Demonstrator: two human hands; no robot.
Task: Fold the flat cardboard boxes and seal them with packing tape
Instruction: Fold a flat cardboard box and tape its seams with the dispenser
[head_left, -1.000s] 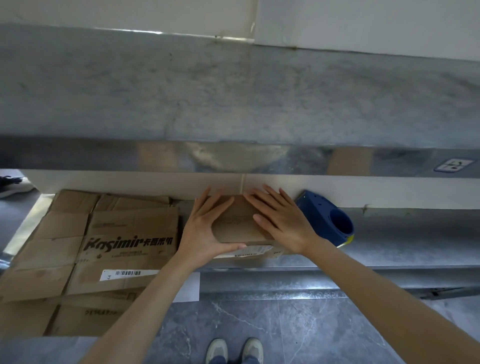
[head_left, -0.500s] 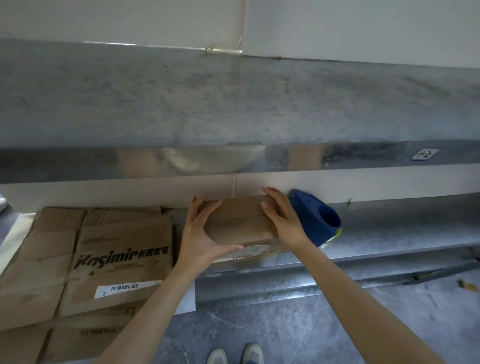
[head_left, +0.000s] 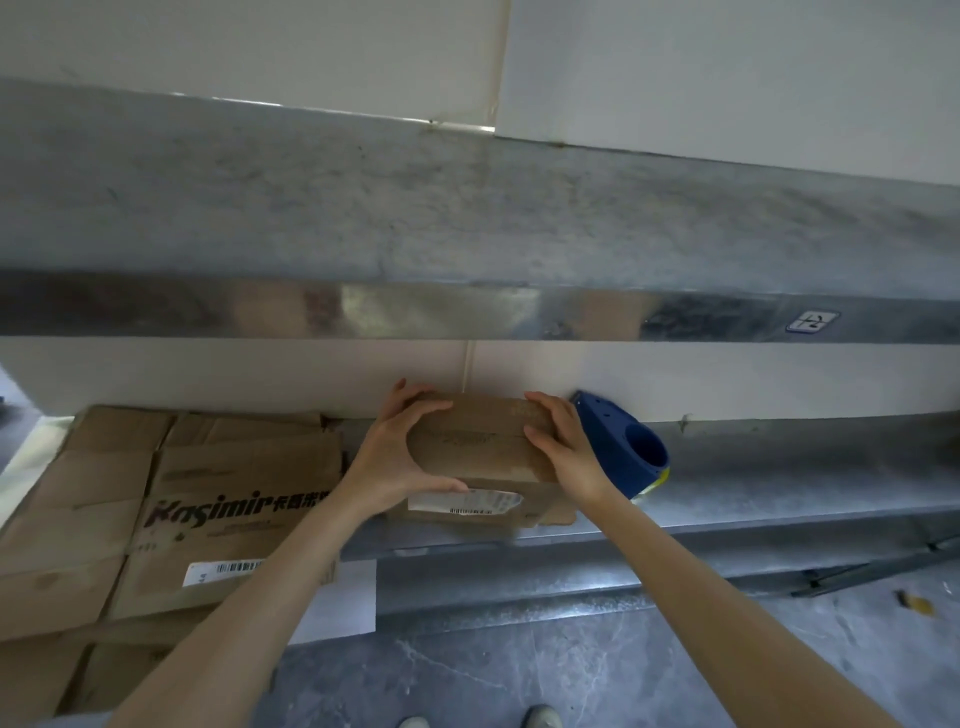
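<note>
Head view: a small folded cardboard box (head_left: 478, 447) sits on the lower metal shelf (head_left: 779, 499), reaching from the back wall almost to the shelf's front edge. The left hand (head_left: 389, 457) clasps its left end, thumb along the near top edge, and the right hand (head_left: 569, 452) grips its right end. A blue tape dispenser (head_left: 631, 452) lies just right of the right hand. Flat cardboard boxes (head_left: 218, 488) are stacked toward the shelf's left end, overhanging its front edge
</note>
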